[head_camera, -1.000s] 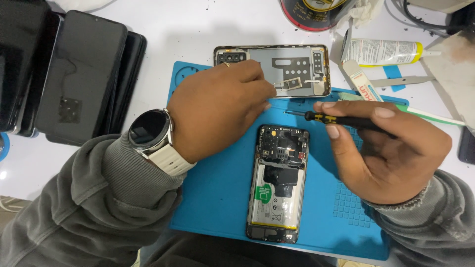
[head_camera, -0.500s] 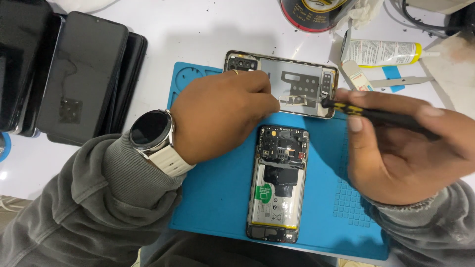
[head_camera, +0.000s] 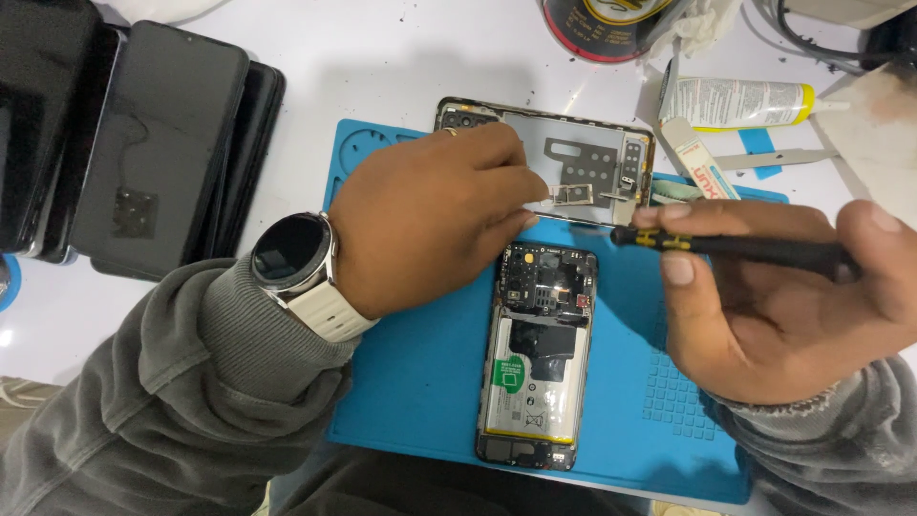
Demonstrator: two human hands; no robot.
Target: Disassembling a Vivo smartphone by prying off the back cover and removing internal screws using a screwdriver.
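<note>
An opened phone [head_camera: 535, 354] with its battery and circuit board exposed lies upright on a blue work mat [head_camera: 401, 420]. Behind it lies the phone's back cover [head_camera: 573, 158], inner side up, with small metal parts on it. My left hand [head_camera: 430, 225], a watch on its wrist, rests on the cover's left part, fingertips at a small metal plate [head_camera: 571, 195]. My right hand [head_camera: 774, 296] holds a black screwdriver [head_camera: 735, 247] level, its tip pointing left at the cover's right lower edge.
Several dark phones [head_camera: 143, 143] are stacked at the left on the white table. A glue tube [head_camera: 740, 100], a flat pry tool [head_camera: 697, 172] and a round tin [head_camera: 602, 24] lie at the back right.
The back cover has slid to the right. My right hand has risen with the screwdriver from the opened phone's top to the cover's right edge. My left hand stayed on the cover.
</note>
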